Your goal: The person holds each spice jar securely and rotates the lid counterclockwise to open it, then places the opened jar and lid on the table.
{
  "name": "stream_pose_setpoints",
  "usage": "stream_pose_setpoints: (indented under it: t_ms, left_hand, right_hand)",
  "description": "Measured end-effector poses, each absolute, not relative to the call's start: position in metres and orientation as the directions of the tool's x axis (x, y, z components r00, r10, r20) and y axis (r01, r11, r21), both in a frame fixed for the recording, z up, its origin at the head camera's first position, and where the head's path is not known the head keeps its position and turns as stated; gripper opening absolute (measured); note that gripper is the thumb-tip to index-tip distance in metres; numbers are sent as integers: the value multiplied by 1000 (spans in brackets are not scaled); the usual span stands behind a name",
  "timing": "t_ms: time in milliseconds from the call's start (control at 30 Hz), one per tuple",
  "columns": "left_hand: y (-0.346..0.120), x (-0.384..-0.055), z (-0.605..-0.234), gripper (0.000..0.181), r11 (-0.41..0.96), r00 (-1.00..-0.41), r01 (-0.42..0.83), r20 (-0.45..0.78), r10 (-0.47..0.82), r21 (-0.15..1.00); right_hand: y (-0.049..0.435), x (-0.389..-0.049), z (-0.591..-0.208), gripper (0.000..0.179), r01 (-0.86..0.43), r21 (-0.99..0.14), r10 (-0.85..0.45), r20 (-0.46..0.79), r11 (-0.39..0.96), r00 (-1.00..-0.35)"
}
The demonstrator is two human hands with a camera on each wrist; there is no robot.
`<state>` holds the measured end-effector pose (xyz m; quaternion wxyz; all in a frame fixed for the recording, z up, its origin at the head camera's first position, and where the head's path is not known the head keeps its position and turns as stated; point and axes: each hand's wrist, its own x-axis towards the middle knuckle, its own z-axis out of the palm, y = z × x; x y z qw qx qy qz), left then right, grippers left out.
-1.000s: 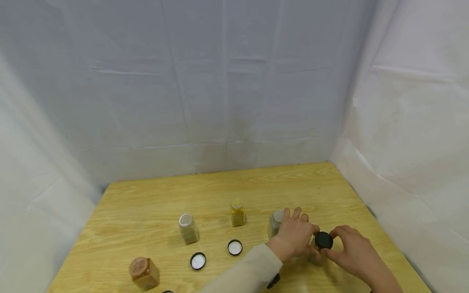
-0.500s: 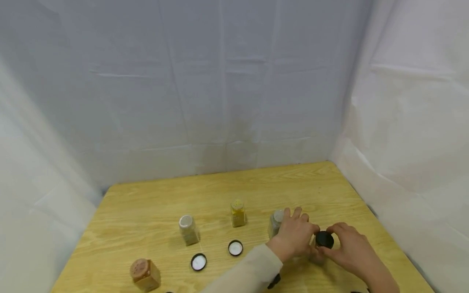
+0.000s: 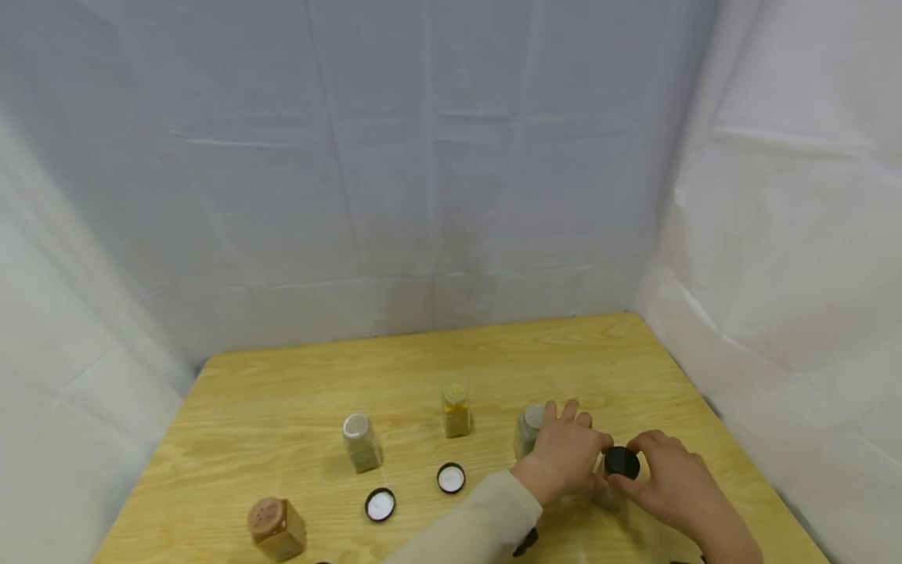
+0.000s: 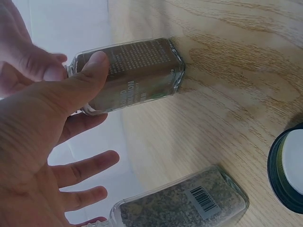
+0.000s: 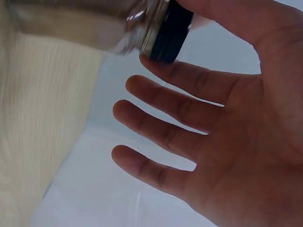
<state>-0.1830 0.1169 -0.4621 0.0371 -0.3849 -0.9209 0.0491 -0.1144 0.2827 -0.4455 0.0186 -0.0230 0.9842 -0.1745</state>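
A glass spice jar of brown powder [image 4: 132,78] stands at the table's right side, its label partly legible. My left hand [image 3: 564,454] pinches this jar near its top between thumb and index finger, the other fingers spread. On the jar sits a black cap [image 3: 622,464]; my right hand [image 3: 680,484] grips its rim with thumb and index finger, the remaining fingers extended. In the right wrist view the cap [image 5: 171,33] is at the jar's neck. Just left of my left hand stands a second jar with grey speckled contents [image 4: 180,201], partly hidden by that hand in the head view.
Further left stand uncapped jars: a yellow one [image 3: 456,411], a greyish one [image 3: 362,444] and an orange-brown one [image 3: 277,529]. Two black caps with white liners [image 3: 451,478] lie upturned, one farther left [image 3: 380,505]. White sheeting [image 3: 789,313] borders the wooden table [image 3: 395,368].
The right hand's thumb and index finger have shifted slightly leftward around the black cap. The left hand and the other jars stay in place.
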Motion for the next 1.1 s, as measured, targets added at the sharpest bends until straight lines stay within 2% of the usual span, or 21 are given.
stream_pose_setpoints:
  t_ms: [133, 367, 533, 733, 900, 1100]
  left_hand:
    - [117, -181, -462, 44, 700, -702, 704, 29, 711, -124]
    - [118, -182, -462, 45, 697, -699, 707, 32, 714, -119]
    - [117, -183, -463, 53, 696, -696, 711, 37, 717, -103]
    - [117, -184, -464, 57, 701, -702, 706, 31, 711, -98]
    - [117, -184, -465, 52, 699, -700, 704, 39, 713, -125]
    - [116, -183, -465, 46, 700, -700, 701, 51, 712, -138]
  right_hand:
    - [276, -117, -445, 54, -68, -330, -78, -16, 941, -997]
    - [279, -116, -444, 55, -58, -323, -64, -8, 945, -998]
    - [290, -112, -444, 56, -5, -340, -19, -38, 940, -999]
    - [292, -112, -444, 50, -1, -348, -25, -65, 937, -998]
    - [282, -116, -446, 58, -17, -321, -34, -47, 947, -998]
    - [274, -118, -448, 52, -63, -297, -64, 6, 953, -998]
